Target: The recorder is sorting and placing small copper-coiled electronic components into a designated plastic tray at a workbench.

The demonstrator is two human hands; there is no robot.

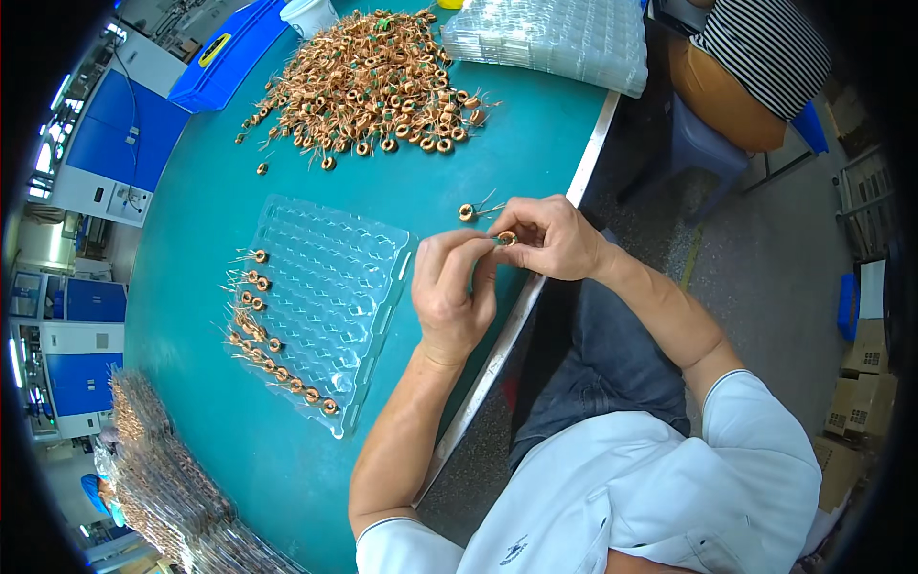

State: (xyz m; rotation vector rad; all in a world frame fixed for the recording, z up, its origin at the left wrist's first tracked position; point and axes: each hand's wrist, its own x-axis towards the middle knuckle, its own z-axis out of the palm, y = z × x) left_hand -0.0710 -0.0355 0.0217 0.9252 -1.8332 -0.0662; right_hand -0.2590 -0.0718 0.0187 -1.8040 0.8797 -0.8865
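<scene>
A small copper-wound ring coil (pixel 508 237) is held over the near edge of the green table. My right hand (pixel 557 239) pinches it between thumb and fingertips. My left hand (pixel 449 292) is closed at its left side, its fingertips meeting the coil where its wire leads seem to be; the exact grip is partly hidden. Just beyond my fingers, a loose ring coil (pixel 467 211) lies on the table with its leads pointing right. To the left of my left hand sits a clear plastic tray (pixel 330 277) with rows of pockets; several ring coils (pixel 256 356) line its left and near sides.
A large heap of ring coils (pixel 373 81) covers the far part of the table (pixel 516 143). Stacked clear trays (pixel 555 38) stand at the far right, a blue bin (pixel 225 57) at the far left. Filled trays (pixel 182 469) are piled near left. Another person (pixel 755 57) sits at the upper right.
</scene>
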